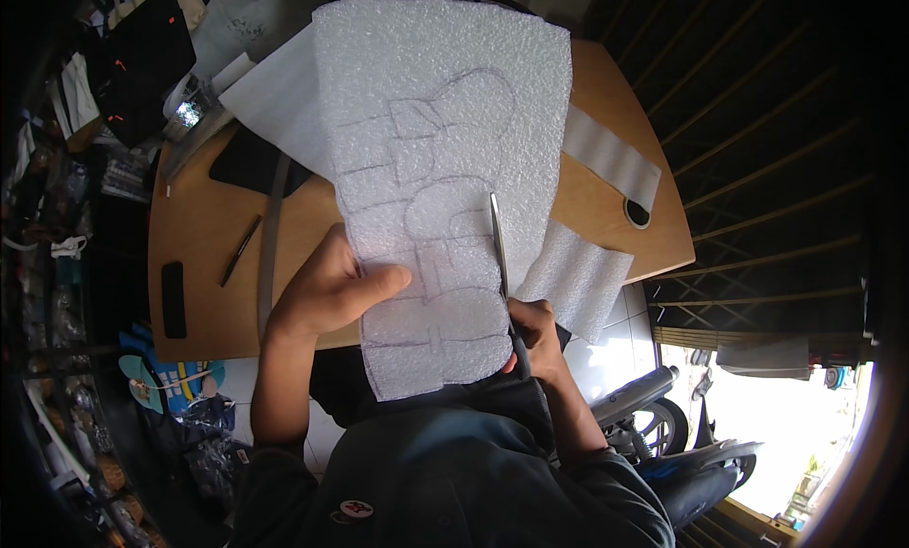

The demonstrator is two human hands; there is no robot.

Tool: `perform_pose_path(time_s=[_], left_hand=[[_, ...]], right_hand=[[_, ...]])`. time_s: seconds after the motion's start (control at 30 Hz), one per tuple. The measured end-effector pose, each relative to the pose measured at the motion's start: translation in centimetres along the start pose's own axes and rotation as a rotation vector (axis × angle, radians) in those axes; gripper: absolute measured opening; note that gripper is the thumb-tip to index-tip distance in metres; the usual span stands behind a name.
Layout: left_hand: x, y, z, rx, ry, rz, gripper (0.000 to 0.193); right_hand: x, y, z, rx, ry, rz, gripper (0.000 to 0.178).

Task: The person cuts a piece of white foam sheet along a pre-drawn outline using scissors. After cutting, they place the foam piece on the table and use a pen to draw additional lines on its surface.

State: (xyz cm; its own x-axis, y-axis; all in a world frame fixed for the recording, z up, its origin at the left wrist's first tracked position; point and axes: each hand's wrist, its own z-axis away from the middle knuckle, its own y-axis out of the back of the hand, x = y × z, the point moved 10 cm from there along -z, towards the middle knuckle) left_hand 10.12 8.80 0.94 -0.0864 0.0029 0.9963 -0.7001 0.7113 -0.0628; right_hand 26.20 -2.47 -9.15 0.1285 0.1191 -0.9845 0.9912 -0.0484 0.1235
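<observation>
A large white foam sheet with rounded figure outlines drawn on it is held up over the table, its lower end near my lap. My left hand grips its left edge, thumb on top and fingers behind. In my right hand are scissors with dark handles, blades pointing away from me along the sheet's right side. One blade lies over the foam beside the drawn lines; the other is hidden. Below the blades, the lower right edge is rounded.
On the wooden table lie a pen, a black rectangular object and a grey strip. More foam lies behind, with a foam strip and a wavy foam piece rightward. A motorbike stands lower right.
</observation>
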Motion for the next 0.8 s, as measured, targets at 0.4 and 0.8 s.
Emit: perform_pose_path(time_s=[0.4,0.8], left_hand=[[-0.5,-0.7,0.1,-0.009,0.002,0.041,0.052],[-5.0,-3.0,1.1,0.068,0.091,0.274,0.053]], right_hand=[[-0.2,0.1,0.0,0.048,-0.030,-0.038,0.065],[0.0,-0.1,0.3,0.077,0.070,-0.058,0.041]])
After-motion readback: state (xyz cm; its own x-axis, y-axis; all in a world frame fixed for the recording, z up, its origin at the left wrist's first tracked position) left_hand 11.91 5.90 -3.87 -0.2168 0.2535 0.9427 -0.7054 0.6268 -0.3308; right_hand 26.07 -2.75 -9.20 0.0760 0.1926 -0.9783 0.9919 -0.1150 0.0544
